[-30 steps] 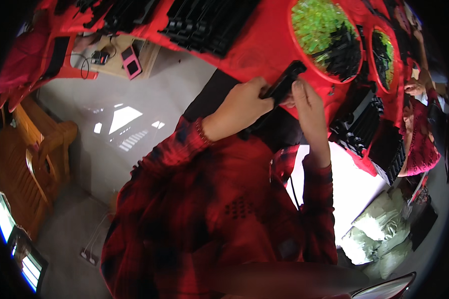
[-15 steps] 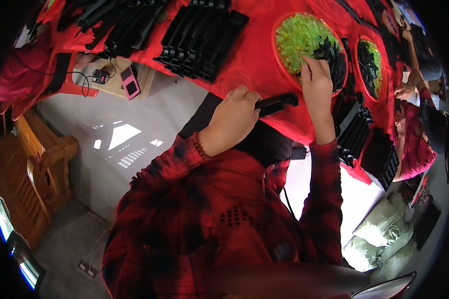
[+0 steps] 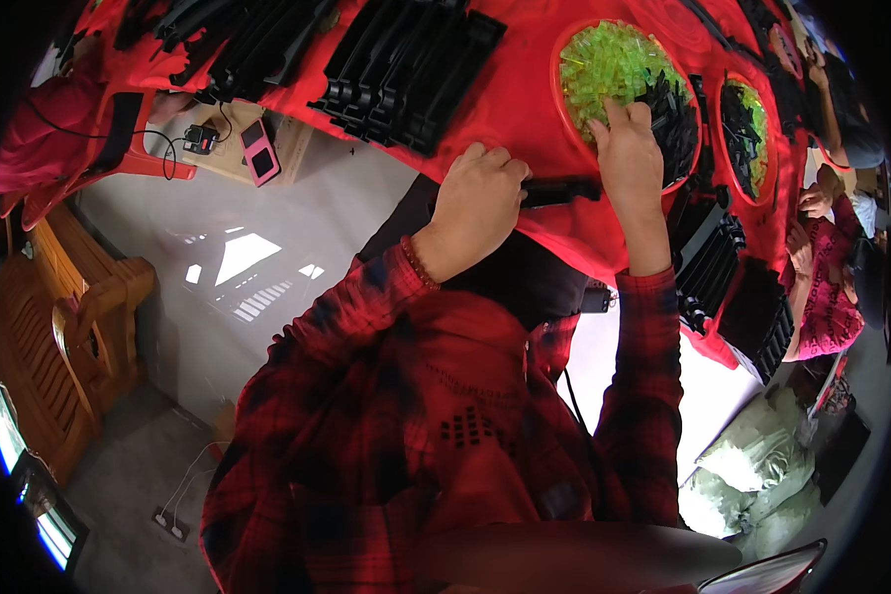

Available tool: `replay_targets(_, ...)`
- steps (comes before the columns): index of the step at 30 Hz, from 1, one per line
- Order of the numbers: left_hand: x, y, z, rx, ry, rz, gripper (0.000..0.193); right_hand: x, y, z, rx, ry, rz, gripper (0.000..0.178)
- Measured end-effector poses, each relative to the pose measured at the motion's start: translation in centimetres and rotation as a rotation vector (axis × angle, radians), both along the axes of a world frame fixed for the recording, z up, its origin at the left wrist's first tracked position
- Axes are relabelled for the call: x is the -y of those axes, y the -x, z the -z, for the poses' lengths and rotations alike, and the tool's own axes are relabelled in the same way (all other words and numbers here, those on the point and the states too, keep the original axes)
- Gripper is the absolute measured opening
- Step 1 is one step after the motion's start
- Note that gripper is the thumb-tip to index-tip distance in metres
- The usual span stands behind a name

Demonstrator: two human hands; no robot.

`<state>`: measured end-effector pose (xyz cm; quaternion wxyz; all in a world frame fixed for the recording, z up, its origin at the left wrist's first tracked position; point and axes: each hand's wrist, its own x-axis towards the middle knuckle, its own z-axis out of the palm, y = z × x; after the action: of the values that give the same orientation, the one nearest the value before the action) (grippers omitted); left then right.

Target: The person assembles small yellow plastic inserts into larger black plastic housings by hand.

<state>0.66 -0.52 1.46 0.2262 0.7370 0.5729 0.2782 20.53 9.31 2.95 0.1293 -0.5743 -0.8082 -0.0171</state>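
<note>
Over on the far left there's a slatted wooden bench [image 3: 64,327] on the grey floor, and a small pink phone-like gadget [image 3: 258,151] lying on a pale board just under the table edge. Above that, a batch of long black ribbed plastic strips [image 3: 406,64] sits on the red tablecloth [image 3: 525,109]. Your left hand [image 3: 475,203] is curled tight into a fist around one end of a short black plastic bar [image 3: 559,190], which lies flat on the cloth near the table's edge. Your right hand [image 3: 629,163] is loose, fingers spread, tips reaching into the round red tray of small yellow-green plastic pieces [image 3: 614,69], its heel touching the bar's other end. Further right, more black strips [image 3: 723,267] are stacked.
</note>
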Motion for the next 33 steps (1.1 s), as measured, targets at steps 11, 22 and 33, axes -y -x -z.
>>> replay_targets(11, -0.2, -0.1, 0.3, 0.113, 0.108, -0.072, 0.017, 0.3, -1.1, 0.8, -0.146, -0.088, -0.003, 0.026)
replay_targets(22, -0.9, 0.7, 1.0, 0.149, 0.146, -0.031, 0.019, 7.9, 0.5, -2.3, -0.452, 0.158, -0.188, 0.011)
replay_targets(33, -1.3, 0.7, 0.8, 0.162, 0.224, -0.018, 0.019, 8.0, 1.7, -1.2, -0.25, -0.027, -0.332, 0.013)
